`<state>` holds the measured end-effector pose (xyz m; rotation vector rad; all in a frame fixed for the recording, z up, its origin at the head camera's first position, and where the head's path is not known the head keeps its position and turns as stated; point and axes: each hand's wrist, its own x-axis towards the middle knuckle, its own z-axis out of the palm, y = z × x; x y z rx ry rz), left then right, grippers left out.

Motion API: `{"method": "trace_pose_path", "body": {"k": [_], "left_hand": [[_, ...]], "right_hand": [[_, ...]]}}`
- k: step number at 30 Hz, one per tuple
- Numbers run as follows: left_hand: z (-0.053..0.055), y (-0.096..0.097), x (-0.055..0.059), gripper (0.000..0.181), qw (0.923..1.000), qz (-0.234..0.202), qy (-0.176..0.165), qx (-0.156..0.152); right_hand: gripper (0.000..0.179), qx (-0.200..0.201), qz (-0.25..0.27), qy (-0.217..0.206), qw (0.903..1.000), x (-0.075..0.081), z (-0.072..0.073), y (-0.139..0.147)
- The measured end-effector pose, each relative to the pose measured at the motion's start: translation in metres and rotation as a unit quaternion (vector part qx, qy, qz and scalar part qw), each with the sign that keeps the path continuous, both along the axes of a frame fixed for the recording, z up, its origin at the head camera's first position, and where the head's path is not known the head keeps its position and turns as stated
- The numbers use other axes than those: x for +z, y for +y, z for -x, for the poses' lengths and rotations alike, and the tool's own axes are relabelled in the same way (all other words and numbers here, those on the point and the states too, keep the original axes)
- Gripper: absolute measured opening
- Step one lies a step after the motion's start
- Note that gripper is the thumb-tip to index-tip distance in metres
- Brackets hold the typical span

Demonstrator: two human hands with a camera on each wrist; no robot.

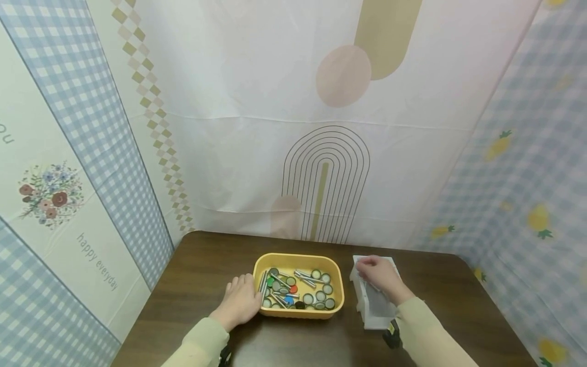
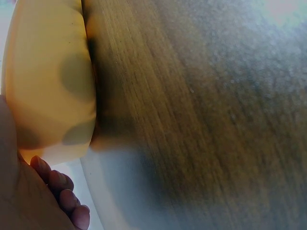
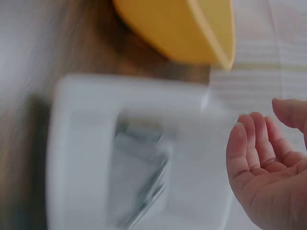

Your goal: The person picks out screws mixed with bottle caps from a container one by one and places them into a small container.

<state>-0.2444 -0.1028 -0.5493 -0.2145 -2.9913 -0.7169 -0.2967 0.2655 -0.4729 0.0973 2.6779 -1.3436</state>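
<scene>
A yellow plastic bin (image 1: pixel 298 314) holds a mix of bottle caps (image 1: pixel 320 296), a few of them green, red or blue, and shiny metal rods (image 1: pixel 277 300) like nails or bolts. My left hand (image 1: pixel 243 300) rests against the bin's left wall, fingers loosely bent and nothing gripped. Over the far part of a white tray (image 1: pixel 377 323), my right hand (image 1: pixel 378 272) hovers with thumb and fingers apart. The right wrist view shows that palm (image 3: pixel 278 191) bare. Slim metal pieces (image 3: pixel 146 199) lie inside the tray, blurred.
Both containers stand on a dark wooden table (image 1: pixel 197 265), with a gap of bare wood between them. Behind the table hangs a white patterned cloth (image 1: pixel 247 168). Checked cloths (image 1: pixel 500 204) close off the sides.
</scene>
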Motion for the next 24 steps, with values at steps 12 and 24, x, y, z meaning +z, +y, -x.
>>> {"method": "trace_pose_path", "body": {"k": [12, 24], "left_hand": [[-0.001, -0.001, 0.001, 0.022, 1.0000, 0.003, -0.004, -0.001], [-0.001, 0.000, 0.003, 0.022, 0.9999, 0.004, -0.008, -0.005]], "right_hand": [[0.039, 0.086, 0.021, 0.011, 0.9960, -0.008, 0.001, -0.085], [0.034, 0.136, -0.053, 0.040, 0.9884, -0.039, 0.011, -0.116]]}}
